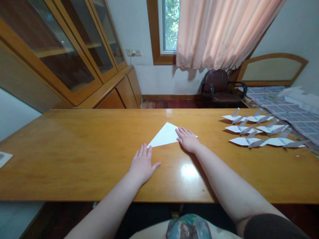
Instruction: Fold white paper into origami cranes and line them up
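Note:
A white sheet of paper folded into a triangle (164,135) lies flat on the wooden table (74,149), near its middle. My left hand (143,163) lies flat and open on the table, its fingertips at the triangle's near left corner. My right hand (187,138) lies flat with fingers stretched out, pressing on the triangle's right side.
Several folded white paper cranes (259,131) stand in rows on the table's right part. A corner of another paper (3,157) shows at the left edge. Beyond the table are a glass-door cabinet (74,56), a dark armchair (220,88) and a bed (286,103).

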The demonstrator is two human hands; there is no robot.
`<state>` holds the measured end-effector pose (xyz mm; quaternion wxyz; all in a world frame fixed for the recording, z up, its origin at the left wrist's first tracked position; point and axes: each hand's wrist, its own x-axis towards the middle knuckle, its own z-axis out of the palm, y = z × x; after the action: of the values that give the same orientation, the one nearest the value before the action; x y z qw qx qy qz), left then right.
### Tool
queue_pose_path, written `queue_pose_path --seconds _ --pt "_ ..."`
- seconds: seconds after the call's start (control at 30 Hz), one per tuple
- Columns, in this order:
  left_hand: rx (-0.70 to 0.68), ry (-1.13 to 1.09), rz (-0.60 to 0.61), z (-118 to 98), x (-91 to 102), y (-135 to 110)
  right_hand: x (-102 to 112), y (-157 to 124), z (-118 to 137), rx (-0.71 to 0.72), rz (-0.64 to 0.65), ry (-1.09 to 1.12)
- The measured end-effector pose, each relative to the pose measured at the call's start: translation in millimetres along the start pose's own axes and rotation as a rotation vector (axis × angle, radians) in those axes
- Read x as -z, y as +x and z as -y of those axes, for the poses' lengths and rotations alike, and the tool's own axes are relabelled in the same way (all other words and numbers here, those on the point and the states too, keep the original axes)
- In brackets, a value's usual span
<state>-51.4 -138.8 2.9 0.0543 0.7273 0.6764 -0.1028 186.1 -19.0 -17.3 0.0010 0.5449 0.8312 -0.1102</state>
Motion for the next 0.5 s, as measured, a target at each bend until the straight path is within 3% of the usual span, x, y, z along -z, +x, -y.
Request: queue_pose_path --seconds 0.3,0.43,0.5 --pt "0.172 0.023 0.014 24 -0.1 -13 0 0 1 0.0 -0.002 0.004" --pt "0.268 0.058 -0.015 8 9.4 -10 0 1 2 -0.004 0.006 0.011" --pt "0.213 0.062 -0.087 -9 11.8 -8 -1 1 3 -0.002 0.004 0.014"
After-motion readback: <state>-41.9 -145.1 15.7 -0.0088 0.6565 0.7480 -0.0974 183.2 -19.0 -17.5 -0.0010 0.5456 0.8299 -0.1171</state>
